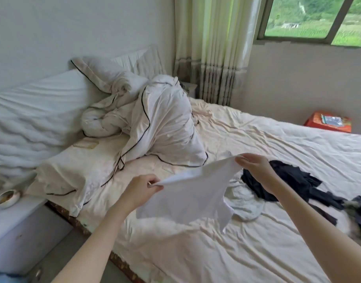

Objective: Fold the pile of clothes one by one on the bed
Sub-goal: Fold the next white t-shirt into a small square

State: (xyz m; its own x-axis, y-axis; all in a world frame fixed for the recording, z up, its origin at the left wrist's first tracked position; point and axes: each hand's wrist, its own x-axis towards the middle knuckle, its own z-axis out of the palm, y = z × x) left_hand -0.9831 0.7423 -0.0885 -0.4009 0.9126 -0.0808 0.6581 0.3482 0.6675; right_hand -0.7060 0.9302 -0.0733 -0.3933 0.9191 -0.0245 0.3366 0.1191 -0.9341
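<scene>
Both hands hold a white shirt [187, 193] in the air above the bed [257, 144]: left hand [141, 188] pinches its near corner, right hand [255, 169] its far one. Its held edge runs between them, cloth hanging below; the dark pile [288, 182] lies just right of the shirt, nearer the right hand.

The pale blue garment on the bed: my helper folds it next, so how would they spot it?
Start at the bed and find the dark clothes heaped toward its right side. The pale blue garment lies crumpled on the sheet against their near left edge, below the white garment held up in both hands. It alone is light blue.
</scene>
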